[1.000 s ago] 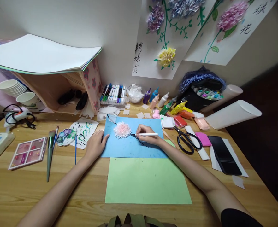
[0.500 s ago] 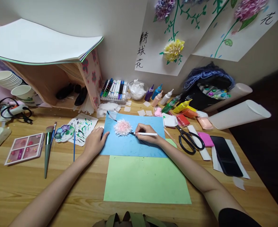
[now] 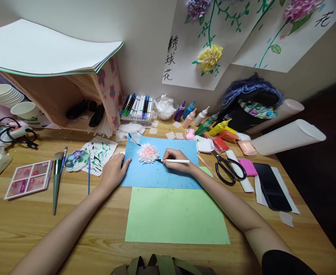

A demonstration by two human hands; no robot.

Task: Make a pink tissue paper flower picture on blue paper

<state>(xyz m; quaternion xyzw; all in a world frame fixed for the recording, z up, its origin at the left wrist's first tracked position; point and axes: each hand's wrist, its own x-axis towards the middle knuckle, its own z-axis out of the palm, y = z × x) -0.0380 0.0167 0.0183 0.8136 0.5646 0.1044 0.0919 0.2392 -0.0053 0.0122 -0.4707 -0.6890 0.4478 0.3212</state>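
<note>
The right hand has its fingers closed around a slim white pen with a black tip, just above a rectangular sky-blue paper sheet. The pen's long axis runs nearly level across the view, its black tip pointing left at the right edge of a round, ruffled pink-and-white flower and its plain white end to the right, beyond the hand. The left hand rests on the sheet's left edge, thumb spread from its loosely bent fingers, with nothing visible in its grasp. A pale green paper sheet lies on the light wooden table, nearer the person. Right of the blue sheet, black-handled metal scissors lie with blades pointing away and leftward.
</note>
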